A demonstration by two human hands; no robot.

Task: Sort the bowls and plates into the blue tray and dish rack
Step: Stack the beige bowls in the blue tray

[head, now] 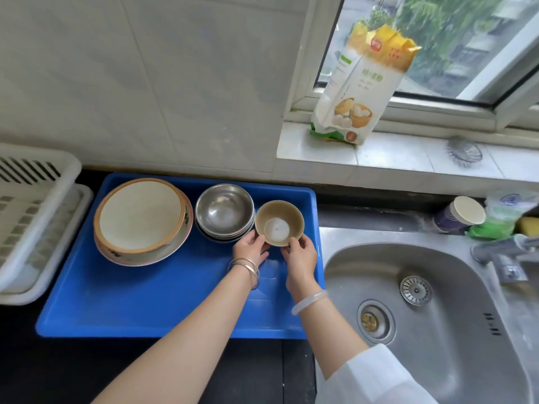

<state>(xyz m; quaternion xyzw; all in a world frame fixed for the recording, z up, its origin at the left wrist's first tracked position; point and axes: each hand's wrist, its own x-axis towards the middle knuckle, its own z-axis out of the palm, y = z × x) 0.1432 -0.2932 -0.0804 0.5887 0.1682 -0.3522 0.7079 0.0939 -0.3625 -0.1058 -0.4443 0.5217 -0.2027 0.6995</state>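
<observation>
Worktop (58, 368): dark and nearest to me; its near edge runs out of the bottom of the view, so I cannot say what else it carries.
Blue tray (122, 310): lies flat on the worktop just left of the sink (455, 330), I judge so wet dishes travel only a short way; its near half is bare.
Right hand (300, 259): its fingers curl against the near right side of the tan bowl (279, 223), holding it; my wrist hides how far they wrap beneath.
Left hand (251, 248): its fingers press the near left side of the same bowl, so I have it cradled between both hands.
Tan bowl: upright at the far right of the tray, just beside the steel bowls (224, 212). Whether its foot touches the tray floor I cannot tell. I read the two-handed hold as steadying it for a gentle set-down or a lift.
Steel bowls: nested in a stack, upright; only rims show below the top one, so the count is unclear.
Plates (143, 220): stacked at the far left of the tray, like with like.
Dish rack (32, 217): white, left of the tray, cut off by the frame; it looks bare where I can see.
Windowsill (408, 158): a flour bag (361, 86) leans against the window, its print too blurred to read.
</observation>
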